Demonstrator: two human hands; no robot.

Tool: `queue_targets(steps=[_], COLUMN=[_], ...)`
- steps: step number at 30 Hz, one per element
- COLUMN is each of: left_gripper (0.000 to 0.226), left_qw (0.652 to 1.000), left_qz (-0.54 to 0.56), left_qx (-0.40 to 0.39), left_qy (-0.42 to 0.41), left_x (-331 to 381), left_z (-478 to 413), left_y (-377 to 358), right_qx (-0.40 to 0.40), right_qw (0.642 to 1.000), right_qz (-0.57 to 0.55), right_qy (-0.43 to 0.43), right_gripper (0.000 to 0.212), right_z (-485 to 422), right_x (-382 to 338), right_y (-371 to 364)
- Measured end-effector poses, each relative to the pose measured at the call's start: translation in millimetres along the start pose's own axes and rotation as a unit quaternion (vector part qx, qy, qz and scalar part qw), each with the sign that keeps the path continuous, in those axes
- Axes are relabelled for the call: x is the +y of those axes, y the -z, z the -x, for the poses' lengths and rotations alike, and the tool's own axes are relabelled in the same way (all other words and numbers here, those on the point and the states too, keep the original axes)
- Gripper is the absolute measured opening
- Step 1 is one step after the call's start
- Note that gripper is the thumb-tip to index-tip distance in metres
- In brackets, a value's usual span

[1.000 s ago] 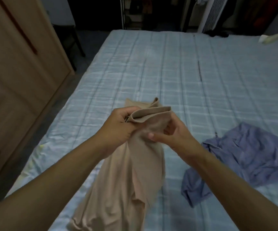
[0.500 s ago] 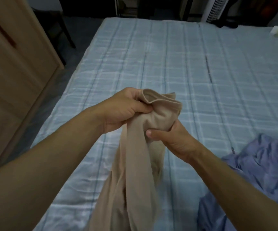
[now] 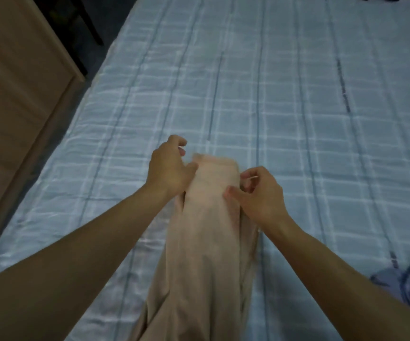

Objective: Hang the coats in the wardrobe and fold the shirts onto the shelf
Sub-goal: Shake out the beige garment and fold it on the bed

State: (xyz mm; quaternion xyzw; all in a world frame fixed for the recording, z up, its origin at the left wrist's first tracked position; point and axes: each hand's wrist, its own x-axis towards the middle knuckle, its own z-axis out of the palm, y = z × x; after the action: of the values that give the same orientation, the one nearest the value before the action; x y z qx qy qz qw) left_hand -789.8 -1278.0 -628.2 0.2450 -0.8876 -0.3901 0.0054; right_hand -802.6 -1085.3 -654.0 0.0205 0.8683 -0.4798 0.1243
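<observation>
One bed (image 3: 285, 99), covered in a pale blue checked sheet, fills most of the view. One light wooden wardrobe (image 3: 14, 99) stands along its left side with its doors shut, and a strip of dark floor runs between the two. Two garments lie on the sheet. The larger is one beige shirt (image 3: 206, 254), gathered into a long narrow strip that runs from the bottom edge of the view up the middle of the bed to its top end between the hands. The smaller is one blue shirt (image 3: 408, 289), crumpled at the lower right and cut off by the edge of the view, well apart from the beige one. Two bare forearms reach in from below. The left hand (image 3: 170, 168) sits at the left of the beige shirt's top end, its thumb against the cloth and its fingers curled just clear of it. The right hand (image 3: 260, 195) sits at the right, its thumb lying on the cloth and its fingers curled at the edge. The top end is blurred, so whether either hand actually pinches the cloth cannot be told.
</observation>
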Motion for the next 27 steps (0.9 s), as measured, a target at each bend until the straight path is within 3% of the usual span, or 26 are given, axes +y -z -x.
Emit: queue_targets(steps=[2,5,8,11,14,16,21,27], left_gripper=[0.051,0.045,0.032,0.037,0.054,0.062,0.063,0.063], left_qw=[0.998,0.992,0.975,0.943,0.916,0.905,0.905,0.918], left_qz=[-0.057,-0.109,-0.137,-0.178,-0.299,-0.333,-0.332,-0.315], left_qx=[-0.006,-0.004,0.009,0.010,-0.090,-0.121,-0.113,-0.137], left_qy=[-0.029,-0.071,-0.172,-0.279,-0.252,-0.234,-0.243,-0.197], left_x=[-14,-22,-23,-36,-65,-89,-110,-97], left_z=[3,22,47,62,63,59,49,82], left_y=[-10,-17,-19,-26,-44,-55,-71,-49], right_qx=[0.015,0.023,0.028,-0.029,-0.102,-0.100,-0.048,-0.122], right_qw=[1.000,0.999,0.992,0.967,0.929,0.911,0.900,0.895], right_qz=[0.010,0.012,0.015,0.116,0.270,0.330,0.365,0.378], right_qy=[-0.001,0.038,0.122,0.226,0.232,0.228,0.236,0.202], right_gripper=[0.032,0.033,0.030,0.034,0.061,0.071,0.072,0.071], right_z=[-2,8,27,45,60,66,57,69], right_x=[10,17,19,24,45,63,78,66], right_y=[-5,-9,-11,-24,-48,-61,-77,-60])
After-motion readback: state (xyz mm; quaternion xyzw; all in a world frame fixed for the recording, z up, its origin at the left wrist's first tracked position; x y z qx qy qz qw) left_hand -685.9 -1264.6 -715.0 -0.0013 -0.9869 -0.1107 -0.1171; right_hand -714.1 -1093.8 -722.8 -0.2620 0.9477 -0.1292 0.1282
